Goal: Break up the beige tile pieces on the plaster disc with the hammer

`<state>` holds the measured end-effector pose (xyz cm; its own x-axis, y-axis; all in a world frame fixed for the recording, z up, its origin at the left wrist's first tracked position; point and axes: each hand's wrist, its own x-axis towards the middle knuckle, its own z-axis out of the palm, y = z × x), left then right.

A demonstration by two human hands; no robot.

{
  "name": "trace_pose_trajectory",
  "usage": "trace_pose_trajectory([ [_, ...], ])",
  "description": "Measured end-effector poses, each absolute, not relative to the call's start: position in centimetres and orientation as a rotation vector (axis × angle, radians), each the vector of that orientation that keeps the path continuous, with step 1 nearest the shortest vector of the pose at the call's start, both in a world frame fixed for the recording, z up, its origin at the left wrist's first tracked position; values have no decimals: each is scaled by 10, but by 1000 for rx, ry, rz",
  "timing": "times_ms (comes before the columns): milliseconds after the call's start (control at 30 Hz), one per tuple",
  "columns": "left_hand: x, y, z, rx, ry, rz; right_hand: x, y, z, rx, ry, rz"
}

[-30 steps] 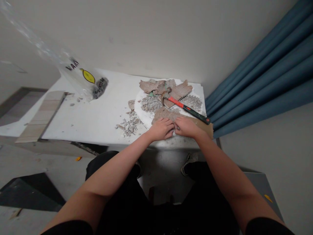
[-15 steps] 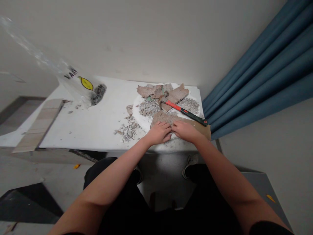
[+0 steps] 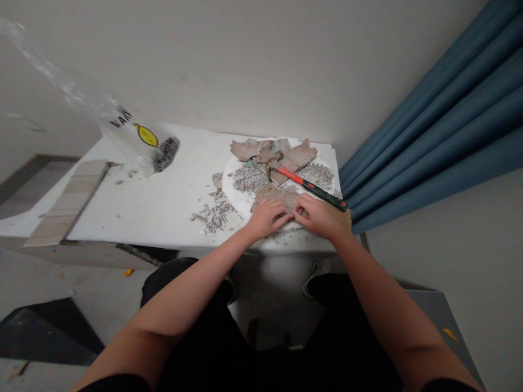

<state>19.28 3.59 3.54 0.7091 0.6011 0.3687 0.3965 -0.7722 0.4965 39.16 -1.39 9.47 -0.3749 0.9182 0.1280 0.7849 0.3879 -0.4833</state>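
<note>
Right hand (image 3: pixel 316 215) has rolled up a bit since the last frame, and the left hand (image 3: pixel 266 219) now has its thumb poking out toward it. So the hands pretty much meet tip to tip near the front edge of the desk (image 3: pixel 163 201), fingers bent and mostly closed. Can't tell if there's a crumb pinched in there, too small to make out. Main thing is the rough brown slab (image 3: pixel 272 192): it's on the near side of the white round (image 3: pixel 236 201), just past and partly under the fingers, long axis looking roughly left to right across the person's front. Left hand is nearer its crusty left end; the right hides what's further along. Hammer (image 3: pixel 306 184) lies slanted beyond, its butt end close to the right hand.
</note>
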Motion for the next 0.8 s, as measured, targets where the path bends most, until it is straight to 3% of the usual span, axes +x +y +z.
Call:
trace_pose_trajectory([
  [100, 186, 43, 42, 2441, 835, 800, 394, -12, 92, -1490, -2135, 589],
  [233, 143, 71, 51, 2223, 1259, 859, 404, -4, 77, -1547, -2207, 612],
  [433, 44, 115, 42, 1972, 1936, 276, 406, 5, 52, -1567, -2571, 540],
  [533, 20, 122, 31, 1901, 2035, 9, 403, 5, 47, -1610, -2580, 472],
  [800, 12, 125, 14, 1880, 2020, -141, 401, 3, 48, -1615, -2577, 396],
])
